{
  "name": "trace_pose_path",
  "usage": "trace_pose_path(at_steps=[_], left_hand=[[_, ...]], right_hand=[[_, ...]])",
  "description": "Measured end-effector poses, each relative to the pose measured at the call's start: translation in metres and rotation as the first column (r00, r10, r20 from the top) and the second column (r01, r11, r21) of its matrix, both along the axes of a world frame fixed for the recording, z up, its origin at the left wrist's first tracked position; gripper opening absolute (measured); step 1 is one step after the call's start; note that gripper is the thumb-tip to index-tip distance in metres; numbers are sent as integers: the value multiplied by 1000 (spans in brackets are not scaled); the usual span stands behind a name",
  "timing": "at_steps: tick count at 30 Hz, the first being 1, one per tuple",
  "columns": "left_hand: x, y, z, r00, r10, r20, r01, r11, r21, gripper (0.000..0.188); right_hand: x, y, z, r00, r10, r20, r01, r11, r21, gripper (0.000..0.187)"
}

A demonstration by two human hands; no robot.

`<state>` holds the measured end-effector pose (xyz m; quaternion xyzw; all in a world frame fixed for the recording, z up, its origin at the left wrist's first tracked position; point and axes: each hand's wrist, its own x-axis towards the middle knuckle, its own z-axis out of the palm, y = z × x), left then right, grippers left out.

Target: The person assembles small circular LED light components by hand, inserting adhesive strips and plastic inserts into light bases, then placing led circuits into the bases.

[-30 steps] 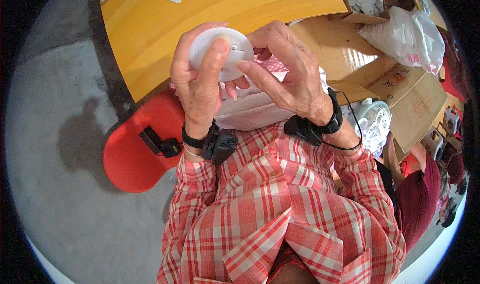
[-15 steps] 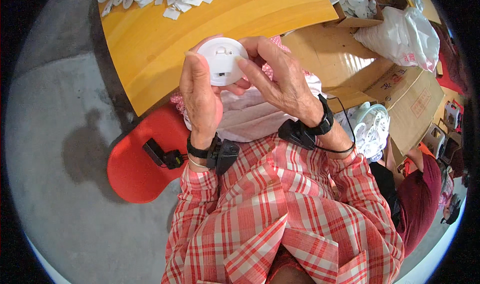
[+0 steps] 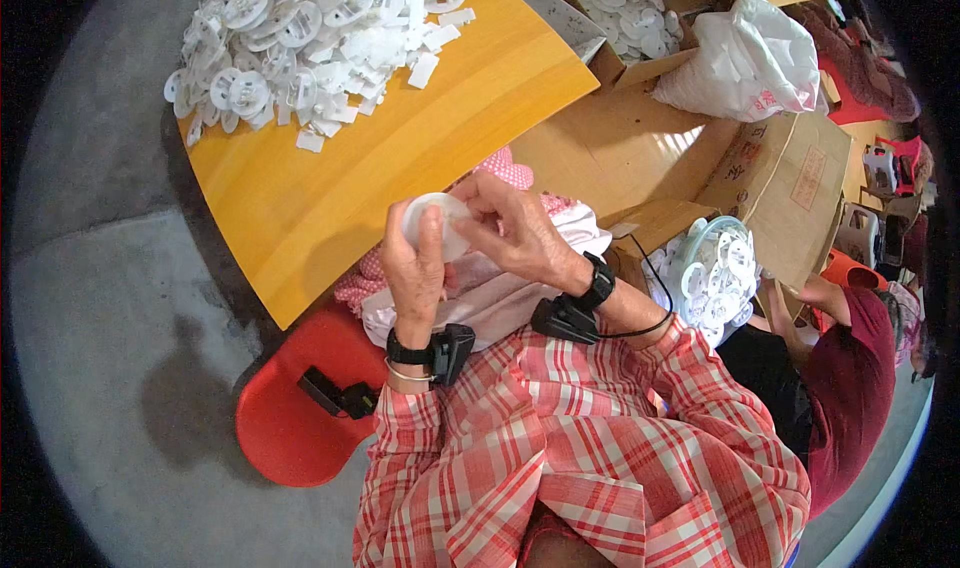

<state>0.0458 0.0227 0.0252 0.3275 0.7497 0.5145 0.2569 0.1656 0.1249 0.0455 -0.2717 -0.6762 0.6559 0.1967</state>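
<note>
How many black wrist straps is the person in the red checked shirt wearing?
2: the left strap, just below the left hand holding the white disc, and the right strap, below the right hand, which is at the disc. The sleeves could hide more.

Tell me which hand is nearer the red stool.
Left. The left hand is up and right of the red stool in the picture; the right hand is farther right.

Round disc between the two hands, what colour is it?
White; the round disc shows best in the head view.
</note>
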Motion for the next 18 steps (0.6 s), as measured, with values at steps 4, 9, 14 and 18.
trace_pose_path(at_steps=[4, 9, 14, 18], left_hand=[[10, 18, 13, 915, -103, 391, 191, 962, -193, 33], [-12, 12, 7, 906, -175, 386, 246, 959, -141, 41], [-51, -1, 19, 956, -114, 270, 151, 981, -119, 35], [-74, -13, 23, 970, 13, 243, 18, 992, -128, 30]], right_hand=[[23, 23, -27, 993, 115, -11, -115, 977, -177, 23], [55, 103, -18, 996, -13, 92, 30, 981, -193, 21], [103, 222, -38, 908, -419, 28, 419, 900, -116, 20], [142, 299, -70, 811, -584, -43, 562, 797, -223, 21]])
